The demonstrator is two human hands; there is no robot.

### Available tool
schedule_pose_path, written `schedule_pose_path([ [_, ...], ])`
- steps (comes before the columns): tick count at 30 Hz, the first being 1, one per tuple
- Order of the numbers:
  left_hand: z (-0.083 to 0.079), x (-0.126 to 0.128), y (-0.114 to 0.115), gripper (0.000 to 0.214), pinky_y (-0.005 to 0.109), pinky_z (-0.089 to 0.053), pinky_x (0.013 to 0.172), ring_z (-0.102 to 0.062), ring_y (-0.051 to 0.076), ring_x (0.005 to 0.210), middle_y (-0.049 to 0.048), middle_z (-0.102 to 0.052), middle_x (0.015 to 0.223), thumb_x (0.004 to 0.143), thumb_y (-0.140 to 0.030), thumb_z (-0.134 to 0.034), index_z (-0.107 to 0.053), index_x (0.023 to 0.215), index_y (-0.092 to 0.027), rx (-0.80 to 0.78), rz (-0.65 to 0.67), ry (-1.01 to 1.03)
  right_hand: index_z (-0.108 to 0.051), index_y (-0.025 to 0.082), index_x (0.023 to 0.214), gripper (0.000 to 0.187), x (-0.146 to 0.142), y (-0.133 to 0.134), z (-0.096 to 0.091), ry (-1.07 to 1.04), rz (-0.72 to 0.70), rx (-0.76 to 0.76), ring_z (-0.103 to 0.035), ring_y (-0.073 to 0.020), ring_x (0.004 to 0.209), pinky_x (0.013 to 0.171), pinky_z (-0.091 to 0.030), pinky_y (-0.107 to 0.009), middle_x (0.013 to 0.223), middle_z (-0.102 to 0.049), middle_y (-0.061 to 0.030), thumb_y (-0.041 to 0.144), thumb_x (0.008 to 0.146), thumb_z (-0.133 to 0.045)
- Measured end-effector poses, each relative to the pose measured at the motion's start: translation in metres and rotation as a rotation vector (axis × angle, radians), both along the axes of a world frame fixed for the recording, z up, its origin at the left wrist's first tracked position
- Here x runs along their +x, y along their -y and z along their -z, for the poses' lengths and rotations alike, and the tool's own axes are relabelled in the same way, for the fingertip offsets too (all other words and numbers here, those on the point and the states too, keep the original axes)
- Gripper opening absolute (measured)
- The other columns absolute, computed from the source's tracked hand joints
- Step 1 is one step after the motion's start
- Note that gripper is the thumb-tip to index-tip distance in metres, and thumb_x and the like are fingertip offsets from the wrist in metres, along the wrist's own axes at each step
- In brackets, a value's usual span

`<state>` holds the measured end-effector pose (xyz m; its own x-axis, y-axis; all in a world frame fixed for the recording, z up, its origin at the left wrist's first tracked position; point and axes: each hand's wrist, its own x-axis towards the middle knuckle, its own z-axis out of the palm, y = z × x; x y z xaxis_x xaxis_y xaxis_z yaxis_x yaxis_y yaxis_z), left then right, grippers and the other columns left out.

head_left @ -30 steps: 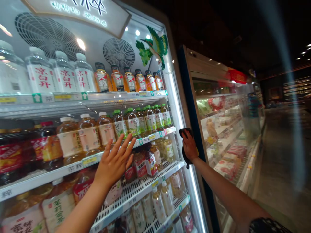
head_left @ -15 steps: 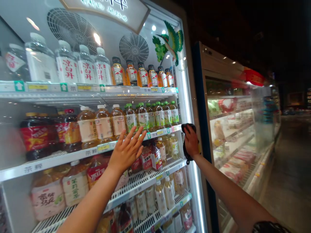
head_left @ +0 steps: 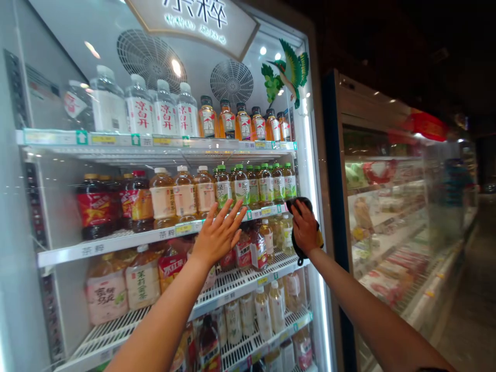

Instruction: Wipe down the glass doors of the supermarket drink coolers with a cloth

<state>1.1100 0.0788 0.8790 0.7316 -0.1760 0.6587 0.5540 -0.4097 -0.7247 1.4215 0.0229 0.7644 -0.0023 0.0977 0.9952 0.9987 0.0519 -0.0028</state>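
Note:
A tall glass-fronted drinks fridge (head_left: pixel 323 155) fills the left and middle of the view. My left hand (head_left: pixel 219 232) lies with fingers spread at its glass, in front of the second shelf; nothing is in it. Farther right, near the lit right edge of the door, my right hand (head_left: pixel 305 227) presses a dark cloth (head_left: pixel 298 204) with a yellow patch against the glass. Behind the glass stand green-capped tea bottles (head_left: pixel 241 183), amber bottles (head_left: pixel 243 126) and clear water bottles (head_left: pixel 140 111). Part of the cloth is hidden under my fingers.
To the right runs a long refrigerated display case (head_left: pixel 387 248) with packaged food on its shelves. A dark floor (head_left: pixel 461 289) stretches along it. A bird sticker (head_left: pixel 292 67) is on the upper right of the glass, and a sign (head_left: pixel 197 23) hangs at the top.
The view has turned left, so the fridge appears farther right and more of its left side shows. My right hand with the cloth has shifted slightly left across the glass, away from the door's edge.

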Motion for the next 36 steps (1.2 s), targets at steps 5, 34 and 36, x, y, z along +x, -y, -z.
schedule_pose_path([
  [5, 0.001, -0.001, 0.0, 0.076, 0.049, 0.005, 0.13, -0.002, 0.024, 0.158, 0.0044, -0.02, 0.169, 0.099, -0.039, -0.051, -0.015, 0.163, -0.022, -0.02, -0.018, -0.004, -0.048, 0.027, 0.151, 0.055, -0.054, -0.015, -0.04, -0.032, 0.021, 0.07, -0.036, -0.0268, 0.149, 0.119, -0.03, -0.055, 0.157, -0.047, -0.0102, 0.019, 0.097, -0.045],
  [34, 0.003, -0.003, 0.005, 0.073, 0.047, 0.003, 0.131, -0.003, 0.023, 0.158, 0.0019, -0.019, 0.17, 0.1, -0.042, -0.045, -0.018, 0.163, -0.019, -0.056, -0.109, -0.02, -0.048, 0.03, 0.151, 0.06, -0.086, -0.011, -0.024, 0.034, -0.098, 0.036, -0.04, -0.0285, 0.147, 0.12, -0.029, -0.059, 0.155, -0.05, -0.0077, 0.013, 0.094, -0.046],
  [36, 0.002, -0.003, 0.008, 0.073, 0.045, 0.001, 0.131, -0.006, 0.022, 0.158, 0.003, -0.02, 0.169, 0.1, -0.042, -0.046, -0.017, 0.163, -0.018, -0.08, -0.112, -0.024, -0.048, 0.031, 0.151, 0.061, -0.094, -0.007, -0.016, 0.159, -0.127, -0.042, -0.04, -0.0273, 0.147, 0.122, -0.025, -0.06, 0.155, -0.05, -0.0065, 0.012, 0.092, -0.048],
])
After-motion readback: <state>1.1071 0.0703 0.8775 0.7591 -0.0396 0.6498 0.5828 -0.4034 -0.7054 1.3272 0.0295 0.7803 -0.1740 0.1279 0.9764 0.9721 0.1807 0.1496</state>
